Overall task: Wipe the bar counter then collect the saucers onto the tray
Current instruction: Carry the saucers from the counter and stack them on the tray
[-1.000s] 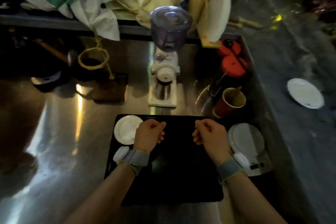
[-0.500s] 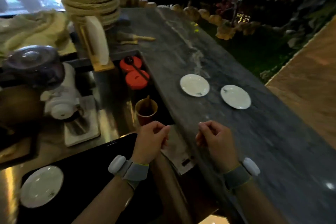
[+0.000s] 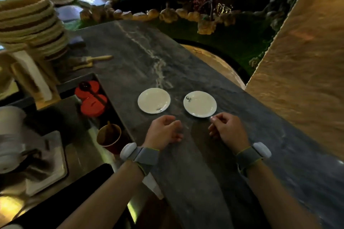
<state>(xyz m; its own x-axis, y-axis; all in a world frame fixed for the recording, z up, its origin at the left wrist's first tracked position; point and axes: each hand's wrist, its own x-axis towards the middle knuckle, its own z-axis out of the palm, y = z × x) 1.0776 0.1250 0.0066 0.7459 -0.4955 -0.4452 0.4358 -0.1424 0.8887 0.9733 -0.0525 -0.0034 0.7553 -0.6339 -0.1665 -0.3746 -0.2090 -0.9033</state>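
Lower left, your brown paper cup (image 3: 109,136) holds a stick. Two empty saucers (image 3: 154,100) (image 3: 200,103) sit mid-frame on the dark stone counter (image 3: 186,163). Your left hand (image 3: 163,133) and right hand (image 3: 228,130) hover loosely curled, holding nothing.

two white saucers (image 3: 154,100) (image 3: 200,103) side by side, flat on dark stone counter (image 3: 186,154)

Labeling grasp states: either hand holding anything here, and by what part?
Nothing is held. Left hand hovers loosely curled, empty, over the counter. Right hand is empty too, fingertips just short of the right saucer rim.
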